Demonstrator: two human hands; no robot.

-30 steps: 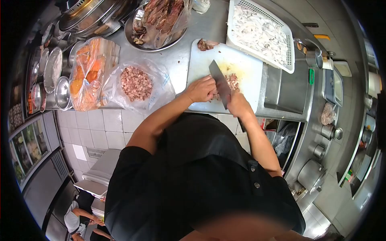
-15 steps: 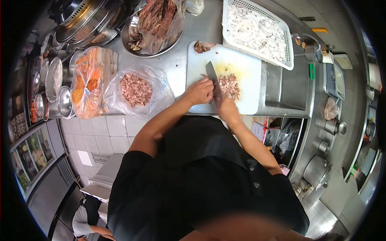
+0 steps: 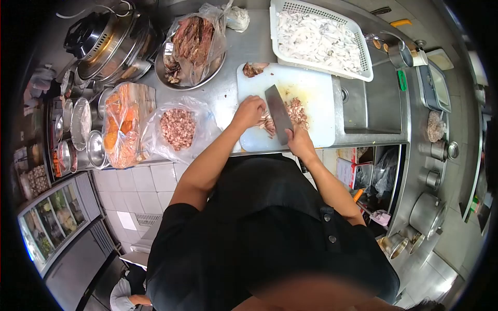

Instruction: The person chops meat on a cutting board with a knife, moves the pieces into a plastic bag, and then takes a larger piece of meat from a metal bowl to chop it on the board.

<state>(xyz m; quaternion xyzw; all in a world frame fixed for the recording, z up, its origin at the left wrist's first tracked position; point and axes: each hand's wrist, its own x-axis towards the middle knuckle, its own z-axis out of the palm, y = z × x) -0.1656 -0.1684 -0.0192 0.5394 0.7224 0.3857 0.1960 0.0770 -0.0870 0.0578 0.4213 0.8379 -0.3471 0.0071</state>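
A cleaver [image 3: 279,113] is in my right hand [image 3: 299,142], its broad blade tilted over the white cutting board [image 3: 321,114]. Right of the blade lies a pile of diced meat [image 3: 297,113]; left of it are thin meat strips [image 3: 267,124]. My left hand [image 3: 251,110] is beside the strips, its fingers curled at their upper end; what it holds, if anything, is too small to name. Near the board's top left corner sits a larger meat piece [image 3: 254,69]. An open plastic bag of diced meat [image 3: 177,128] stands left of the board.
A white basket of pale strips [image 3: 367,67] overlaps the board's top edge. Farther right is a sink [image 3: 381,106]. On the left are a bag of orange pieces [image 3: 122,124], a metal bowl with bagged meat [image 3: 220,65] and steel bowls [image 3: 96,147]. A co-worker [image 3: 122,295] is at bottom left.
The cleaver has shifted away from my left hand, showing its blade flatter. My left hand has moved up and left, uncovering the meat strips. The camera view has shifted slightly.
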